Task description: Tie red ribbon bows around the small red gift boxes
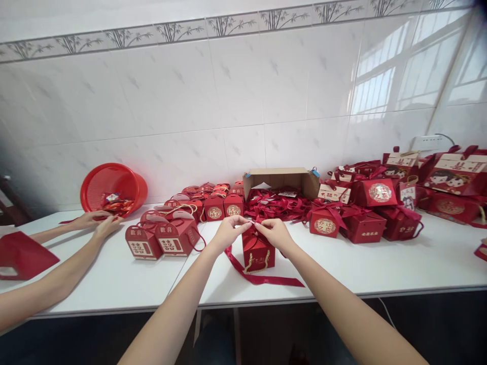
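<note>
red box (259,249) stands just below left grip (229,232) and right grip (277,235), both pinched, seemingly on ribbon (272,280).

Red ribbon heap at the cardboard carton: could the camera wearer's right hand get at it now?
Probably yes: the ribbon heap lies just beyond the right hand, with no box between. The hand is busy atop a small red box, though, and may need to leave it first.
</note>
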Tool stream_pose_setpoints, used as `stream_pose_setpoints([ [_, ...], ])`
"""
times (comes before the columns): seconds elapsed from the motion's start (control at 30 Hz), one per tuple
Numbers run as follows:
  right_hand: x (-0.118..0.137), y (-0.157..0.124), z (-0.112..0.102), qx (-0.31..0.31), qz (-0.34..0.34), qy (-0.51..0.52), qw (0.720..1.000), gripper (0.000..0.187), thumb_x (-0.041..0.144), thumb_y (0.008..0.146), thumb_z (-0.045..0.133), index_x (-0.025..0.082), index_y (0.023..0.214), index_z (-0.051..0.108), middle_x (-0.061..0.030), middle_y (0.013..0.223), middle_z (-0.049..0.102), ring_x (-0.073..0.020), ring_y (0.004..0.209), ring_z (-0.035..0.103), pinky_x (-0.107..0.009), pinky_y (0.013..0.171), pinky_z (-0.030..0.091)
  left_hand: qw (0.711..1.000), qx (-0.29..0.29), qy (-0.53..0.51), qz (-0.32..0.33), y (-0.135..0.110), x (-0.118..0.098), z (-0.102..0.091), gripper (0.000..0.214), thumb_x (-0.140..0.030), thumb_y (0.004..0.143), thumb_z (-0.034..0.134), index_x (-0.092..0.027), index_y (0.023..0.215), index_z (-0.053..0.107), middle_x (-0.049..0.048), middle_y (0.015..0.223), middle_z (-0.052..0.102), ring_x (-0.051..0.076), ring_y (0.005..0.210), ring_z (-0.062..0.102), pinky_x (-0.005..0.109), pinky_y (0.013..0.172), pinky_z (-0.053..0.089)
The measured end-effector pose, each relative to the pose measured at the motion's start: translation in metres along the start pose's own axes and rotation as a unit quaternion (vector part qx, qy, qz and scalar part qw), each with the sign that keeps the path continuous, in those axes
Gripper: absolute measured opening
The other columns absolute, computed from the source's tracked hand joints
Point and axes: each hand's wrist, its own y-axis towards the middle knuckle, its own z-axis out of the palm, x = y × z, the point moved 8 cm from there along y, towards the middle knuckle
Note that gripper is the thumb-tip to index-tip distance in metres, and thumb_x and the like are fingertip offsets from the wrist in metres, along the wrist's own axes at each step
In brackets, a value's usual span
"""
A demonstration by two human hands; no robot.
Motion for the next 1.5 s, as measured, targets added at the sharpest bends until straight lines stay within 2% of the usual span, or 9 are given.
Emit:
stream_pose_setpoints([
  [0.17,-0.007,-0.001,0.000,-0.042,0.028,0.058,0.997,0.020,0.036,0.071,0.061,0.021,0.072,0.049,-0.0014,0.060,0.067,-0.0193,0.061,0.066,-0.027,0.056,0.046,1.000,-0.007,-0.005,0.026,-0.005,0.003,0.004,0.023,-0.039,0.075,0.062,-0.018,0.075,0.054,0.0008,0.073,0.064,0.015,0.073,0.061,0.029,0.071,0.046],
  [0.3,-0.007,-0.003,-0.003,-0.069,0.014,0.064,0.995,0.026,0.031,0.067,0.064,0.023,0.077,0.041,0.0051,0.056,0.062,-0.0168,0.057,0.064,-0.025,0.056,0.046,0.999,-0.016,0.003,0.050,-0.006,0.001,0.007,0.026,-0.033,0.065,0.073,-0.018,0.075,0.054,0.0004,0.077,0.063,0.016,0.079,0.060,0.029,0.075,0.045],
  [0.43,-0.003,-0.003,-0.002,-0.064,-0.005,0.040,0.997,0.017,0.030,0.069,0.061,0.021,0.074,0.048,0.0029,0.061,0.062,-0.0159,0.058,0.062,-0.024,0.055,0.046,0.998,-0.015,-0.005,0.067,-0.007,0.000,0.009,0.029,-0.033,0.063,0.075,-0.017,0.076,0.054,0.0014,0.080,0.063,0.016,0.081,0.061,0.031,0.080,0.046],
  [0.6,-0.003,-0.005,-0.001,-0.067,0.008,0.003,0.998,0.014,0.031,0.069,0.061,0.017,0.074,0.063,-0.0047,0.071,0.068,-0.0195,0.068,0.064,-0.029,0.063,0.049,0.997,0.008,-0.020,0.068,-0.010,0.005,0.012,0.033,-0.031,0.064,0.074,-0.018,0.086,0.055,0.0039,0.087,0.066,0.018,0.087,0.063,0.033,0.084,0.047],
  [0.8,0.001,-0.009,0.001,-0.038,0.002,-0.036,0.999,0.018,0.035,0.071,0.065,0.019,0.077,0.072,-0.0046,0.075,0.071,-0.0208,0.073,0.065,-0.031,0.070,0.049,0.998,-0.021,-0.023,0.057,-0.011,0.008,0.010,0.028,-0.026,0.069,0.067,-0.019,0.090,0.049,0.0015,0.078,0.066,0.018,0.081,0.065,0.030,0.073,0.049],
  [0.93,0.003,-0.010,-0.005,-0.036,-0.014,-0.079,0.996,0.020,0.036,0.067,0.071,0.020,0.079,0.075,-0.0067,0.085,0.068,-0.0216,0.079,0.063,-0.033,0.075,0.048,0.997,-0.047,-0.005,0.067,-0.011,0.005,0.007,0.024,-0.020,0.068,0.065,-0.019,0.089,0.051,0.0023,0.088,0.066,0.019,0.089,0.065,0.031,0.079,0.048],
  [1.07,0.003,-0.007,-0.010,-0.049,-0.030,-0.144,0.988,0.013,0.031,0.071,0.069,0.021,0.076,0.075,-0.0078,0.095,0.061,-0.0215,0.089,0.058,-0.035,0.083,0.045,0.994,-0.068,0.026,0.079,-0.011,0.000,0.004,0.025,-0.025,0.068,0.067,-0.020,0.088,0.053,0.0033,0.091,0.067,0.020,0.091,0.065,0.033,0.083,0.047],
  [1.27,-0.017,-0.002,-0.005,-0.014,0.045,-0.094,0.994,0.010,0.027,0.074,0.065,0.022,0.075,0.073,-0.0077,0.117,0.057,-0.0262,0.112,0.051,-0.043,0.098,0.035,0.991,-0.064,0.067,0.093,-0.008,-0.008,0.007,0.023,-0.022,0.070,0.065,-0.020,0.089,0.052,0.0021,0.083,0.068,0.020,0.086,0.067,0.032,0.078,0.048],
  [1.5,-0.016,-0.002,0.000,0.029,0.053,-0.027,0.998,0.020,0.033,0.076,0.062,0.019,0.065,0.071,-0.0079,0.129,0.053,-0.0270,0.120,0.048,-0.040,0.099,0.035,0.993,-0.062,0.047,0.089,-0.005,-0.010,0.009,0.026,-0.017,0.069,0.062,-0.020,0.092,0.051,0.0013,0.080,0.067,0.018,0.083,0.067,0.028,0.070,0.049],
])
